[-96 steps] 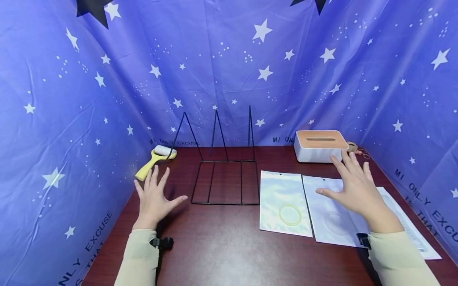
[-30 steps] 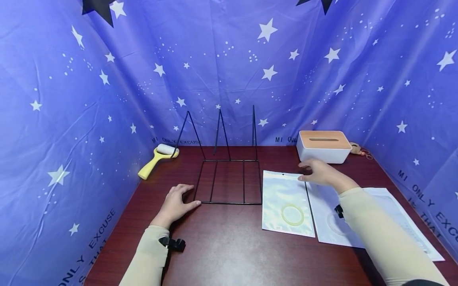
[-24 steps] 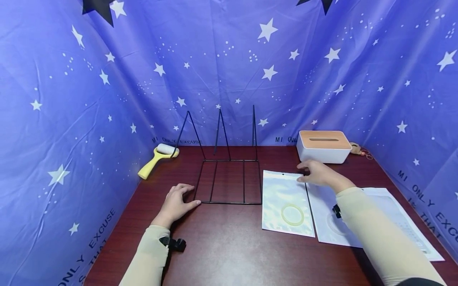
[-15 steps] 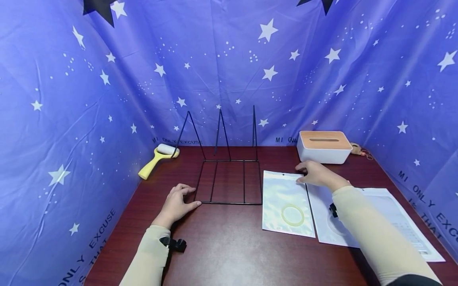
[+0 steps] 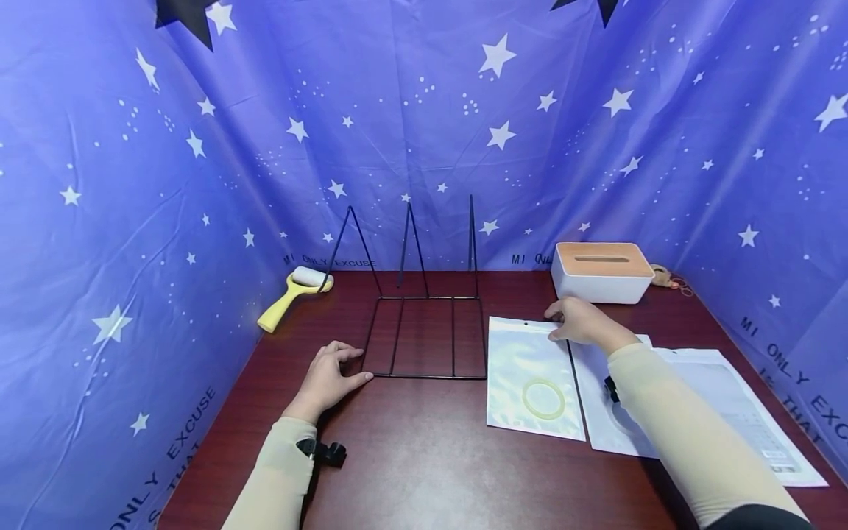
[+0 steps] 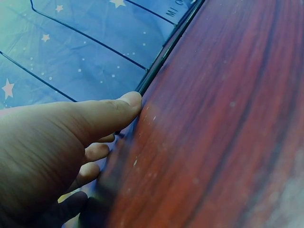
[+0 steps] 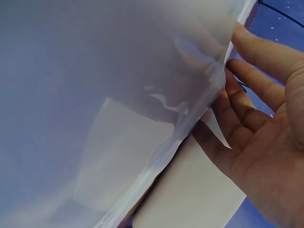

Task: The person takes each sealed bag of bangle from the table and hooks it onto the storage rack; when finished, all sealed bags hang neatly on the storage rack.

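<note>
Left of centre in the frame, a bare left hand (image 5: 324, 379) grips the front-left corner of a black wire rack (image 5: 427, 298) on the dark red wooden table (image 5: 397, 464). Well apart from it, right of centre, I see the right hand (image 5: 586, 322) pinching the top edge of a flat white plastic pouch (image 5: 592, 397), beside a pearly rectangular pouch (image 5: 530, 353) showing a yellow ring (image 5: 525, 397).

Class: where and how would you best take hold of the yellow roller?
Probably by the middle of its handle, from above and the near side. The handle slants toward the person with nothing across it, whereas a leg of the wire rack crosses in front of the white head of the yellow roller and could get in the way.
</note>
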`<state>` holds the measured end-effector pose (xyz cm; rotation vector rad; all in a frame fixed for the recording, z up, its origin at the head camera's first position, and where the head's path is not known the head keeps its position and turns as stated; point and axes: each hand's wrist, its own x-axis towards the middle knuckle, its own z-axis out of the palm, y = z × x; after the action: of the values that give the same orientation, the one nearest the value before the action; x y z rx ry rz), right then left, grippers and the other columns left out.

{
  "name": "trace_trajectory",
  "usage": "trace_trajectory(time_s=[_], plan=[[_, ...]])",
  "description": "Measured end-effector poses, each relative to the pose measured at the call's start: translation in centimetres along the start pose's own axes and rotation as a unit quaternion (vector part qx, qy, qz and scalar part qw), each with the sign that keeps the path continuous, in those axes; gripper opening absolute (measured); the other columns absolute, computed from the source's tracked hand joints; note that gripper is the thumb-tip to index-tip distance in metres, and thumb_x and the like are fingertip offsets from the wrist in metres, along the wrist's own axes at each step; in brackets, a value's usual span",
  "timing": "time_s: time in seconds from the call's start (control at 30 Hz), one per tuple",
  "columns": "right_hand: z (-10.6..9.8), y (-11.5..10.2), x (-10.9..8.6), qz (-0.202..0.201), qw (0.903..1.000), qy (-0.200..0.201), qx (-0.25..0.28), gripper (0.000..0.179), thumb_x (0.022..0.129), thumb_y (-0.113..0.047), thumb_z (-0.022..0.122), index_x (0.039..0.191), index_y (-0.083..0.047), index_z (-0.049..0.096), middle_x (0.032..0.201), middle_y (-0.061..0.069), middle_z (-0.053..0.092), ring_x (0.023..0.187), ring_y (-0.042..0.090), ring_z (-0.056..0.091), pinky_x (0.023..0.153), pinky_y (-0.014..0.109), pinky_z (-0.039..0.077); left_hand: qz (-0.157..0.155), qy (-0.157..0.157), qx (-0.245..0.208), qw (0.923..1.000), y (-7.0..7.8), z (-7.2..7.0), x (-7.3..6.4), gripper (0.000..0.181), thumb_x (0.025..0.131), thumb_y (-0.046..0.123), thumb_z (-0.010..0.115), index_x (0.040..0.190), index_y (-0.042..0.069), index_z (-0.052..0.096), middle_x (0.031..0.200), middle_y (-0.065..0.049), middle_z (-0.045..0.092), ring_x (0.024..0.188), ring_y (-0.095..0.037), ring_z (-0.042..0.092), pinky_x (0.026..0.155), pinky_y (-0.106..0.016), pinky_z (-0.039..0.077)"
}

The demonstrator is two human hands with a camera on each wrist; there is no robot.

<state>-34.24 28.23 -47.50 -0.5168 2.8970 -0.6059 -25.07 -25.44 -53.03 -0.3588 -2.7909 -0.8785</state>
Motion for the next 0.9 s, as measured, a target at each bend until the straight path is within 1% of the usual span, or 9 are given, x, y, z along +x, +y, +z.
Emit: trace_trajectory(time_s=[0.2, 0.33, 0.5, 0.6, 0.73, 0.83, 0.9], plan=[[0.0, 0.0, 0.1, -0.001, 1.0, 0.001, 0.002, 0.04, 0.081, -0.011, 0.09, 0.115, 0.003, 0.076, 0.105, 0.014, 0.073, 0.098, 0.031, 0.066, 0.091, 0.052, 0.052, 0.0, 0.0, -0.006, 1.0, 0.1, -0.2, 0.0, 0.053, 0.081, 0.035, 0.093, 0.125, 0.01, 0.077, 0.117, -0.002, 0.063, 0.111, -0.027, 0.054, 0.096, -0.048, 0.045], [0.0, 0.1, 0.3, 0.01, 0.9999, 0.005, 0.01, 0.034, 0.081, -0.01, 0.091, 0.111, 0.0, 0.077, 0.101, 0.01, 0.072, 0.094, 0.027, 0.063, 0.089, 0.049, 0.051, 0.002, 0.001, 0.0, 1.0, 0.0, -0.1, 0.0, 0.053, 0.081, 0.035, 0.093, 0.125, 0.011, 0.077, 0.117, -0.002, 0.063, 0.11, -0.026, 0.054, 0.096, -0.047, 0.046], [0.0, 0.5, 0.4, 0.019, 0.9991, 0.007, 0.038, 0.017, 0.082, -0.008, 0.089, 0.094, -0.005, 0.076, 0.087, 0.004, 0.067, 0.081, 0.021, 0.058, 0.075, 0.04, 0.049, 0.003, 0.001, 0.003, 1.0, -0.1, 0.0, -0.1, 0.052, 0.081, 0.035, 0.093, 0.125, 0.012, 0.077, 0.118, -0.001, 0.063, 0.11, -0.025, 0.054, 0.095, -0.046, 0.046], [0.1, 0.8, 0.5, 0.026, 0.9981, 0.006, 0.055, 0.016, 0.082, -0.008, 0.088, 0.087, -0.008, 0.072, 0.081, 0.002, 0.063, 0.075, 0.019, 0.056, 0.07, 0.036, 0.047, 0.001, 0.0, 0.003, 1.0, -0.1, 0.0, -0.1, 0.052, 0.081, 0.036, 0.092, 0.125, 0.012, 0.077, 0.118, -0.001, 0.063, 0.11, -0.025, 0.054, 0.095, -0.047, 0.046], [0.2, 1.1, 0.5, 0.032, 0.9967, 0.011, 0.074, 0.015, 0.084, -0.008, 0.086, 0.084, -0.01, 0.071, 0.078, 0.001, 0.062, 0.071, 0.018, 0.055, 0.066, 0.035, 0.046, 0.002, 0.0, 0.001, 1.0, -0.1, -0.1, -0.1, 0.052, 0.081, 0.035, 0.093, 0.125, 0.011, 0.077, 0.118, 0.0, 0.064, 0.112, -0.025, 0.055, 0.097, -0.047, 0.047], [0.1, 1.1, 0.3, 0.037, 0.9945, 0.021, 0.096, 0.013, 0.087, -0.009, 0.084, 0.085, -0.01, 0.071, 0.078, 0.002, 0.063, 0.069, 0.019, 0.055, 0.062, 0.034, 0.046, 0.006, 0.001, 0.001, 1.0, -0.1, 0.0, 0.0, 0.052, 0.081, 0.036, 0.093, 0.124, 0.011, 0.078, 0.119, 0.0, 0.064, 0.113, -0.026, 0.055, 0.098, -0.048, 0.047], [-0.1, 1.0, 0.2, 0.033, 0.9929, 0.026, 0.111, 0.011, 0.089, -0.01, 0.082, 0.086, -0.01, 0.071, 0.08, 0.003, 0.064, 0.07, 0.02, 0.055, 0.06, 0.035, 0.046, 0.009, 0.002, 0.002, 1.0, -0.1, 0.0, 0.0, 0.052, 0.081, 0.036, 0.092, 0.124, 0.011, 0.078, 0.119, 0.0, 0.064, 0.114, -0.026, 0.055, 0.098, -0.048, 0.046]])
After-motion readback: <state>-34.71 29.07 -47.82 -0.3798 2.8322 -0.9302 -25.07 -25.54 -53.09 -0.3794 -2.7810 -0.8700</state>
